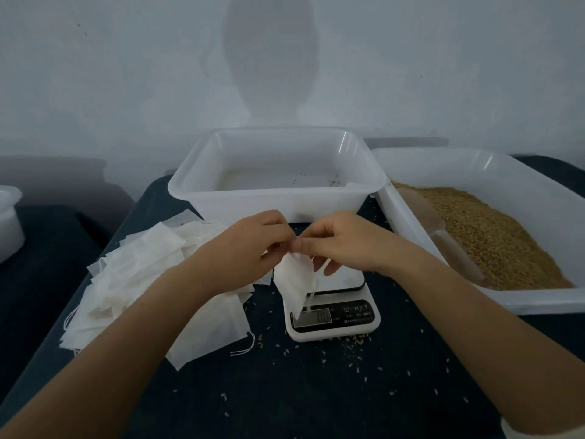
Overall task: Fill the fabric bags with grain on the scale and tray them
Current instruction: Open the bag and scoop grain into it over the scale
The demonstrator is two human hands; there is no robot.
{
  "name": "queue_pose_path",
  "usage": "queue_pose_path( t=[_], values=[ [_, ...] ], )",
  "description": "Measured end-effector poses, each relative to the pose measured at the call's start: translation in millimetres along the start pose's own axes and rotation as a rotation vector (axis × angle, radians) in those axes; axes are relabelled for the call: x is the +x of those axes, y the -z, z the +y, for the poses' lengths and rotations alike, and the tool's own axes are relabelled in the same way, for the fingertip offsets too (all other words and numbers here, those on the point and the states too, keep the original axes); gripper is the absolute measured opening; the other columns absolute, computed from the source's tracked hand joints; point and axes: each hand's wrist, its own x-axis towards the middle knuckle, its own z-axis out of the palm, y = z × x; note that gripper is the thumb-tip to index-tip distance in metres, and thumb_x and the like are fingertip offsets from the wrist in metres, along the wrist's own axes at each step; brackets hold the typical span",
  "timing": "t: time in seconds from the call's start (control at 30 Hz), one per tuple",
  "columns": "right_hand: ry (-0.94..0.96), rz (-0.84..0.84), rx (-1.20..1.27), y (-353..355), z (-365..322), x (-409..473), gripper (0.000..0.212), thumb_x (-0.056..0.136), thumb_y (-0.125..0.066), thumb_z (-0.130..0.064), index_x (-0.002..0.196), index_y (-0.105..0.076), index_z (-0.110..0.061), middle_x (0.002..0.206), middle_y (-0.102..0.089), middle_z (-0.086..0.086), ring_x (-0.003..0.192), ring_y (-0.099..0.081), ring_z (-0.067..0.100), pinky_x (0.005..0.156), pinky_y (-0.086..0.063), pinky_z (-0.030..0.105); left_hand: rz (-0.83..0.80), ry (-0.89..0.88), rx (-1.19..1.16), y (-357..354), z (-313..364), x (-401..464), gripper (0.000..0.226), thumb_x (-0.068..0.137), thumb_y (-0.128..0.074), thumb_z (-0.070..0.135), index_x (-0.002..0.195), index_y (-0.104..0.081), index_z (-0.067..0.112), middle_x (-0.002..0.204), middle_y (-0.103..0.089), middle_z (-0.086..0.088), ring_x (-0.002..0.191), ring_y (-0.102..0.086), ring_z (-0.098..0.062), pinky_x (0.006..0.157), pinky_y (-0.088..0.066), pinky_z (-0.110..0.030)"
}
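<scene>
Table point(316, 391) with a dark cover, seen from above and strewn with loose grains near its middle. Large white tray point(538, 299) at the right edge, tilted toward the viewer and holding a bed of brown grain point(484, 236); a pale scoop point(443, 239) lies along its left wall, partly sunk in the grain. Deep white tub point(275, 172) at the centre rear, with only a few scattered grains on its floor. Heap of flat white fabric bags point(139, 280) with drawstrings, spread loosely on the table at the left, just beside the tub. White scale point(332, 308) in front of the tub, its display panel facing the viewer; the reading is too blurred to tell. Part of another white container point(9, 223) at the far left edge. Left hand point(250, 245) and right hand point(345, 242) meet above the scale, fingertips together, both pinching the top edge of a single fabric bag point(296, 283). This bag hangs limp from the fingers over the scale platform, its lower corner reaching down in front of the display; whether it touches the scale cannot be told.
</scene>
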Motion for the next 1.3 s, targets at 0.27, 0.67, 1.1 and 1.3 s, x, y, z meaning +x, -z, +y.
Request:
queue_pose_path(
  t=[0.27,0.67,1.1,1.3],
  values=[
    [0.033,0.018,0.010,-2,4,-3,0.017,0.086,-0.066,-0.008,0.082,-0.069,-0.024,0.067,-0.068,-0.013,0.058,-0.064,-0.001,0.056,-0.049,0.011,-0.027,0.026,-0.089,-3,3,-5,0.010,0.075,-0.058,0.005,0.075,-0.062,0.015,0.095,-0.052,0.005,0.078,-0.052,-0.005,0.072,-0.041,-0.009],
    [-0.074,0.181,-0.009,8,11,-10,0.007,0.090,-0.061,-0.018,0.084,-0.062,-0.021,0.073,-0.069,-0.005,0.059,-0.067,0.003,0.054,-0.052,0.017,0.216,0.148,-0.065,-21,11,-3,0.010,0.080,-0.071,0.019,0.077,-0.062,0.015,0.082,-0.057,0.007,0.069,-0.055,-0.006,0.068,-0.050,-0.023],
    [-0.817,0.108,-0.853,120,79,-17,0.045,0.090,-0.064,-0.028,0.127,-0.056,-0.003,0.118,-0.058,0.013,0.105,-0.056,0.026,0.090,-0.047,0.035,0.278,0.061,-0.070,-31,27,22,0.005,0.080,-0.071,0.012,0.084,-0.071,0.010,0.086,-0.064,0.003,0.074,-0.057,-0.009,0.070,-0.047,-0.023],
    [-0.794,0.160,-0.785,129,90,-21,0.041,0.078,-0.074,-0.038,0.100,-0.062,-0.006,0.094,-0.063,0.008,0.085,-0.062,0.023,0.077,-0.055,0.033,0.300,0.081,-0.131,-28,30,22,0.003,0.080,-0.070,0.008,0.083,-0.070,0.008,0.082,-0.063,0.002,0.068,-0.054,-0.002,0.069,-0.046,-0.014]
  ],
)
